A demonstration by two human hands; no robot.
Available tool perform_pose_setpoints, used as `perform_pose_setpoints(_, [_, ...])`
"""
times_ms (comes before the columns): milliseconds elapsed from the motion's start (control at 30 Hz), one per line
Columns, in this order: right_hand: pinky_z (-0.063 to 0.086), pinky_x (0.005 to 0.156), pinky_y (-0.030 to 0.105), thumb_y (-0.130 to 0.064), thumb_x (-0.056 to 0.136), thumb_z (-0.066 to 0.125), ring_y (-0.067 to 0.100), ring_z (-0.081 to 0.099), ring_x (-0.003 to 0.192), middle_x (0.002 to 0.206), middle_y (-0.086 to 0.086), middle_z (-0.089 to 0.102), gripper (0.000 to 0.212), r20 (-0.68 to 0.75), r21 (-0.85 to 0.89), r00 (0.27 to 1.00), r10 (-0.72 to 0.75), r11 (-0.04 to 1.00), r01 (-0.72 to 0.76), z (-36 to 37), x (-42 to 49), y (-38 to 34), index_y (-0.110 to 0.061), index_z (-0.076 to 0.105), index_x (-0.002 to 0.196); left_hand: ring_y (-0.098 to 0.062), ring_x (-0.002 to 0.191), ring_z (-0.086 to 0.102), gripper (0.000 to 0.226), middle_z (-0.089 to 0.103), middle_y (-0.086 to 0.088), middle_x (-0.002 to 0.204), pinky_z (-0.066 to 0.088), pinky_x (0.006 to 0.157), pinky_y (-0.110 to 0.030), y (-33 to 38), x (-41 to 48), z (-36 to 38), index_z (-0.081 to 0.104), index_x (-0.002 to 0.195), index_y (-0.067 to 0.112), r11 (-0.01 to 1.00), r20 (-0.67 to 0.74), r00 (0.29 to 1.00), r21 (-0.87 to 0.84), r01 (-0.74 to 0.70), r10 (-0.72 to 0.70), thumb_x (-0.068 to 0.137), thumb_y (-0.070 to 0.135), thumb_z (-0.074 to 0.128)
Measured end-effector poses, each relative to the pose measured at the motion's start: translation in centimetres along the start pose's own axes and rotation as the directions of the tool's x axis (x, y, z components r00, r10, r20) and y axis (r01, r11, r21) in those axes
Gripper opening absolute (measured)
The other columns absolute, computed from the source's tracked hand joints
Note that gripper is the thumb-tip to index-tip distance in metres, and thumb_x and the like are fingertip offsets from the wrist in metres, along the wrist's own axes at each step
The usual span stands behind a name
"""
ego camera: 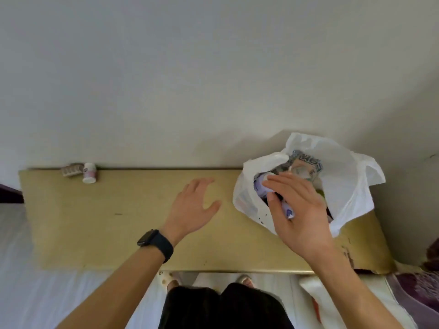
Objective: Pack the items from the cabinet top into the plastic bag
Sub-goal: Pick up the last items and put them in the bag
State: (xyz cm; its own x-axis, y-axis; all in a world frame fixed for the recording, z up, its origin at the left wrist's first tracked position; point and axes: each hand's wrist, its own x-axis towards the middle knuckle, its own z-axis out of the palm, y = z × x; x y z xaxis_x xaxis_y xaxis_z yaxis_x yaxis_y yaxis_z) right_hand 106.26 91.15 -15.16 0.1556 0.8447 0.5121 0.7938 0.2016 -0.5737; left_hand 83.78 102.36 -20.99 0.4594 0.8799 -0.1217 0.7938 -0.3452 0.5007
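Note:
A white plastic bag [351,181] stands open at the right end of the yellow cabinet top [118,222], with a printed packet [306,163] and other items inside. My right hand [299,210] hovers over the bag's mouth, fingers curled around a pale purple tube [288,211] that points into the bag. My left hand [194,205] floats open above the middle of the cabinet top, holding nothing. At the far left back edge stand a small white jar [89,173] and a flat brownish packet [71,170].
A pale wall rises behind the cabinet and a second wall closes the right side next to the bag. The cabinet's right front corner is chipped [351,255]. A dark purple fabric [422,288] lies at lower right. My feet show below the front edge.

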Motion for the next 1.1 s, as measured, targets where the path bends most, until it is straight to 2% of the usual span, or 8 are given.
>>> perform_pose_setpoints(200, [0.049,0.101,0.036,-0.023,0.092,0.058,0.02,0.058,0.119,0.124,-0.002,0.067,0.028,0.397,-0.076,0.918,-0.002,0.997,0.035,12.2,-2.8,-1.9,-0.021,0.071,0.116,-0.021,0.141,0.032,0.049,0.04,0.002,0.15,0.029,0.114,-0.041,-11.0,-4.9,1.0,0.041,0.143,0.03,0.957,0.136,0.962,0.2,0.209,-0.238,0.097,0.046,0.046])
perform_pose_setpoints(333, [0.043,0.108,0.04,-0.036,0.094,0.044,0.019,0.049,0.131,0.136,-0.007,0.061,0.038,0.689,-0.226,0.712,0.133,0.974,0.036,20.7,-2.8,-3.7,-0.032,0.063,0.127,-0.02,0.142,0.029,0.048,0.042,0.003,0.149,0.026,0.115,-0.04,-18.4,-8.4,-0.2,0.042,0.143,0.031,0.911,0.199,0.9,0.228,0.343,-0.388,0.097,0.043,0.046])
perform_pose_setpoints(467, [0.032,0.113,0.034,-0.036,0.099,0.041,0.017,0.035,0.141,0.149,-0.01,0.048,0.041,0.828,-0.228,0.542,0.145,0.97,0.089,28.2,-1.0,-7.6,-0.036,0.051,0.139,-0.021,0.142,0.029,0.045,0.042,0.003,0.149,0.025,0.115,-0.042,-25.6,-10.4,-2.7,0.044,0.142,0.033,0.845,0.194,0.825,0.205,0.494,-0.53,0.097,0.042,0.045])
perform_pose_setpoints(567, [0.033,0.113,0.034,-0.034,0.099,0.041,0.016,0.033,0.141,0.15,-0.009,0.045,0.042,0.881,-0.195,0.458,0.12,0.974,0.118,34.0,1.0,-10.4,-0.037,0.048,0.141,-0.022,0.142,0.03,0.046,0.041,0.002,0.15,0.026,0.115,-0.043,-31.1,-10.7,-4.5,0.044,0.141,0.033,0.797,0.188,0.774,0.169,0.58,-0.604,0.097,0.042,0.045])
perform_pose_setpoints(700, [0.036,0.111,0.034,-0.034,0.099,0.042,0.015,0.033,0.14,0.151,-0.009,0.043,0.042,0.904,-0.168,0.421,0.077,0.969,0.183,42.1,4.6,-13.9,-0.038,0.046,0.141,-0.025,0.146,0.024,0.053,0.032,-0.002,0.157,0.023,0.117,-0.043,-38.7,-10.0,-6.7,0.036,0.148,0.031,0.757,0.172,0.737,0.117,0.643,-0.654,0.096,0.04,0.045])
perform_pose_setpoints(867, [0.036,0.111,0.04,-0.038,0.098,0.042,0.026,0.034,0.138,0.157,0.0,0.031,0.048,0.916,-0.192,0.393,0.088,0.953,0.235,53.1,10.4,-17.9,-0.039,0.036,0.146,-0.03,0.151,0.008,0.064,0.005,-0.004,0.166,0.012,0.122,-0.048,-47.1,-8.7,-7.9,0.014,0.155,0.04,0.707,0.2,0.681,0.105,0.7,-0.704,0.098,0.04,0.043])
perform_pose_setpoints(1000, [0.035,0.108,0.043,-0.044,0.097,0.043,0.035,0.036,0.135,0.156,0.011,0.025,0.054,0.922,-0.223,0.37,0.116,0.939,0.262,61.2,14.3,-21.0,-0.041,0.029,0.149,-0.038,0.15,-0.009,0.074,-0.018,0.002,0.164,0.003,0.122,-0.053,-50.8,-9.7,-6.8,-0.004,0.153,0.048,0.703,0.323,0.633,0.19,0.685,-0.704,0.098,0.046,0.045])
perform_pose_setpoints(1100, [0.037,0.105,0.044,-0.044,0.098,0.04,0.041,0.04,0.13,0.154,0.015,0.027,0.051,0.92,-0.258,0.351,0.175,0.944,0.206,65.5,16.0,-22.2,-0.038,0.03,0.148,-0.038,0.147,-0.023,0.09,-0.037,0.006,0.156,0.0,0.121,-0.057,-51.5,-11.2,-5.3,-0.025,0.146,0.05,0.73,0.344,0.651,0.192,0.656,-0.676,0.096,0.05,0.049])
